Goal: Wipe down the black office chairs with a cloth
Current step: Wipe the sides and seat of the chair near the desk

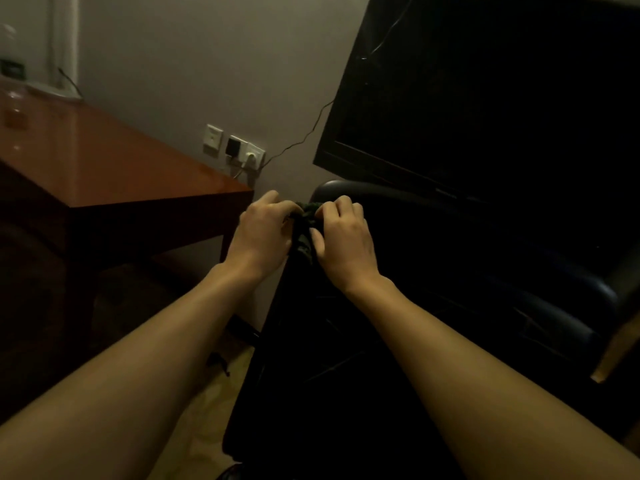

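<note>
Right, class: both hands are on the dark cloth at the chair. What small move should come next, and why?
Probably spread the bunched dark green cloth flat: the left hand and right hand grip it crumpled between them over the black office chair, so little cloth would meet the surface.

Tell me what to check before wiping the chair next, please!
1. Dark green bunched cloth held by both hands: ok, left hand and right hand grip it.
2. Cloth spread flat for wiping: not ok, it is bunched.
3. Black padded office chair within reach: ok, right under the hands.
4. Thin black wall cable clear of the hands: ok.
5. Chair dirty or clean: cannot tell, too dark.
</note>
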Tool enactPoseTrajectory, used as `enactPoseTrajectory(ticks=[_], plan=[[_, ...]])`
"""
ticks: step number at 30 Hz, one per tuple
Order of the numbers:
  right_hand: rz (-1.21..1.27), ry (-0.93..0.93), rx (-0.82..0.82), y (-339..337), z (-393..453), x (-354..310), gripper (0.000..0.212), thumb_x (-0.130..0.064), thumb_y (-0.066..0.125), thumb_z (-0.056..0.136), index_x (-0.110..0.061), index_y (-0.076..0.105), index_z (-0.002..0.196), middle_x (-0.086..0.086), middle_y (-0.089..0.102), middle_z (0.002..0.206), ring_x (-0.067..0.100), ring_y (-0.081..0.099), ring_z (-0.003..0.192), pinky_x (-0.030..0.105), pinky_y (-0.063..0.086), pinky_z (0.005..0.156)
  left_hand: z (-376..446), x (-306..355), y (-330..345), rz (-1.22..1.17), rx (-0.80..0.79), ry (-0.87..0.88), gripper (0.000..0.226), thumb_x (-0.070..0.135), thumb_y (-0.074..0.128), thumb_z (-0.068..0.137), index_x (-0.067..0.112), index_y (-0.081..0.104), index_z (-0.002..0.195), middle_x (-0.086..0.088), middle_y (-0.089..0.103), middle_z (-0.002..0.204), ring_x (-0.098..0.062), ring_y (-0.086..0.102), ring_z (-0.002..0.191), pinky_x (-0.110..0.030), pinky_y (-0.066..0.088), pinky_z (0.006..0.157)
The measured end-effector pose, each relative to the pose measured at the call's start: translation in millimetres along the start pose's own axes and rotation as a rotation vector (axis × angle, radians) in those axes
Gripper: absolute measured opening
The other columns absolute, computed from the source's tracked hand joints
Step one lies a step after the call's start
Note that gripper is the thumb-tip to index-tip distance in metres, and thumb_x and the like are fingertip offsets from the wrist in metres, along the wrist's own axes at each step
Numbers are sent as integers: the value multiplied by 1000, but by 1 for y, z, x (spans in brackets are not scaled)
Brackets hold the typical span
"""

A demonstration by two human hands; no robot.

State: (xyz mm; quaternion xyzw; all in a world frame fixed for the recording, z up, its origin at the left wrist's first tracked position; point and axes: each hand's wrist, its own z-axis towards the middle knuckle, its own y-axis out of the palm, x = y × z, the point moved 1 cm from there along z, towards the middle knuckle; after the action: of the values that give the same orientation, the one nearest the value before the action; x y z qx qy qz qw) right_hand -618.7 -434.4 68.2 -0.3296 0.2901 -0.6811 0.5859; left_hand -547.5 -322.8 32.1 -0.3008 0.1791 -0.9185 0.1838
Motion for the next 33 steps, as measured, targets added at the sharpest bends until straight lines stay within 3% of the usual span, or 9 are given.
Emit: enactPoseTrajectory(ticks=[6,13,16,19,23,28,33], plan=[[-37,48,-2,3,9,-8,28,-22,61,91,-10,54,116,10,49,120,26,47,108,39,46,92,7,-19,12,-173,-115,-91,16,15,70,87,11,66,102,-3,57,91,-22,60,86,-36,51,77],[-58,123,-15,6,-3,-25,22,-12,53,94,-8,53,116,12,50,116,29,56,101,29,40,71,-2,-20,27,-305,-87,-134,15,17,71,86,16,61,96,-3,63,96,-16,60,83,-24,47,71],[-4,199,-40,6,-10,-39,23,-10,51,95,-7,53,117,14,50,117,31,59,100,31,43,70,-3,-23,26,-335,-113,-144,18,17,71,85,15,61,101,0,62,95,-10,59,80,-11,43,65],[56,293,-37,13,-25,-48,21,-12,47,97,-7,55,116,13,50,120,32,59,101,29,36,69,-10,-27,26,-373,-145,-160,25,15,73,84,12,64,107,3,63,92,-7,59,78,-4,39,61],[97,382,-17,30,-46,-56,20,-16,43,100,-9,60,109,9,49,115,29,61,94,29,40,66,-29,-34,35,-377,-139,-169,25,15,76,81,11,68,105,-5,70,93,-13,66,84,-22,52,74],[179,429,-16,44,-64,-67,21,-15,42,100,-10,59,111,7,50,116,26,62,94,31,50,74,-44,-42,43,-419,-174,-195,34,16,74,83,10,66,115,-5,70,101,-15,65,92,-27,53,83],[388,482,11,63,-92,-87,44,-16,42,101,-13,40,145,3,41,143,16,52,122,12,37,91,-48,-47,44,-458,-208,-186,31,11,72,85,8,65,115,-3,68,97,-11,64,88,-18,50,78]])
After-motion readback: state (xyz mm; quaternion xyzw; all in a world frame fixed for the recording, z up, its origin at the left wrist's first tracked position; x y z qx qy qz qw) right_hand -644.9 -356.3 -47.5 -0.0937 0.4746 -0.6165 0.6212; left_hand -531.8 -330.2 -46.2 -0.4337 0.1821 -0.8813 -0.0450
